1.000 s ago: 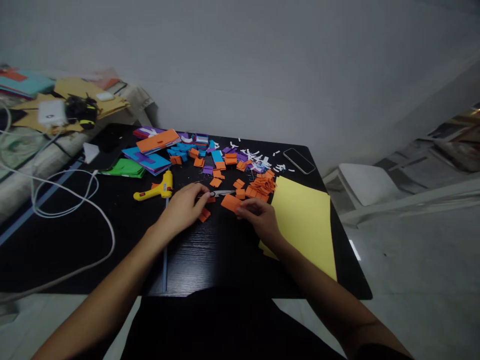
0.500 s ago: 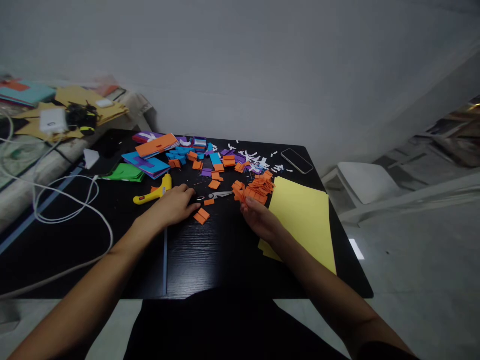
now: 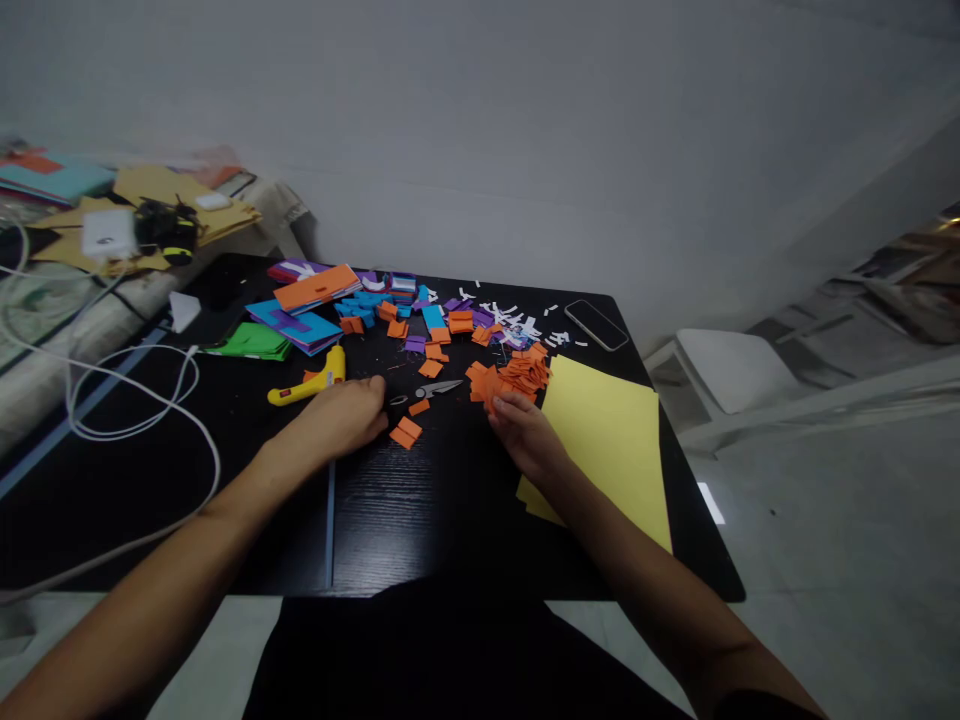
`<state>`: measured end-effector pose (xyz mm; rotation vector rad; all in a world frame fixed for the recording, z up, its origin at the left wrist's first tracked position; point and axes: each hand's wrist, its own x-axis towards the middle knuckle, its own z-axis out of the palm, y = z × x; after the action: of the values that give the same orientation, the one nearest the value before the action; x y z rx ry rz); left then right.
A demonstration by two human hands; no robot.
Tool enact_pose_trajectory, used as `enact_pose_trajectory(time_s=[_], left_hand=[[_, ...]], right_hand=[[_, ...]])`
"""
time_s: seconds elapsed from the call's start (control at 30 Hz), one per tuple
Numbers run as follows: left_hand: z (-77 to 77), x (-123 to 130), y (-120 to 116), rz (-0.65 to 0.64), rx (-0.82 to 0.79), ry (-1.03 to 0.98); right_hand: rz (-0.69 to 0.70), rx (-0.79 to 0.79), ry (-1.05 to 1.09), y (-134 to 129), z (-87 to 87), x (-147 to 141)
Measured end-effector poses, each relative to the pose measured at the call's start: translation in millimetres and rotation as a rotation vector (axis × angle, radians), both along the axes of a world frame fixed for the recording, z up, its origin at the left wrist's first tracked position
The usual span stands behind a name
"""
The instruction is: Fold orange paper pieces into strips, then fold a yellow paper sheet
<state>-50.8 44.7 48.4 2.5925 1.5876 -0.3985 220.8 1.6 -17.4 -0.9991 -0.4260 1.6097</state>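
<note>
My left hand (image 3: 354, 412) rests on the black table with its fingers curled in. Whatever it may hold is hidden. Just right of its fingertips lies a pair of scissors (image 3: 438, 389), blades pointing right. Two small orange paper pieces, one being a folded piece (image 3: 406, 432), lie near the scissors. My right hand (image 3: 527, 428) pinches an orange paper piece (image 3: 490, 388) at the edge of a heap of orange folded pieces (image 3: 525, 370). Its wrist passes over the yellow paper sheets (image 3: 607, 430).
A yellow glue gun (image 3: 319, 383) lies beside my left hand. Behind are green paper (image 3: 251, 341), blue and orange folded paper (image 3: 319, 288), and white scraps (image 3: 514, 322). A phone (image 3: 596, 325) lies at the back right. A white cable (image 3: 202, 425) loops on the left.
My left hand's fingers, spread out before, are now curled in near the scissors. My right hand has shifted slightly, still with orange paper in its fingers.
</note>
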Motion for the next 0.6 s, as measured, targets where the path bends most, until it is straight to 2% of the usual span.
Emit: enact_pose_trajectory(time_s=[0.13, 0.27, 0.4, 0.6], left_hand=[[4.4, -14.5, -6.3, 0.056, 0.050, -0.025], [5.6, -27.1, -19.6, 0.060, 0.052, -0.281], [7.4, -26.2, -40.1, 0.031, 0.080, -0.478], [11.2, -6.1, -55.1, 0.040, 0.139, -0.404]], right_hand=[[-0.019, -0.002, -0.010, -0.6, 1.5, -1.0], [-0.025, -0.005, 0.011, -1.2, 3.2, -1.9], [-0.039, -0.001, -0.004, -1.4, 4.5, -1.8], [-0.023, 0.050, -0.056, -1.4, 2.5, -0.7]])
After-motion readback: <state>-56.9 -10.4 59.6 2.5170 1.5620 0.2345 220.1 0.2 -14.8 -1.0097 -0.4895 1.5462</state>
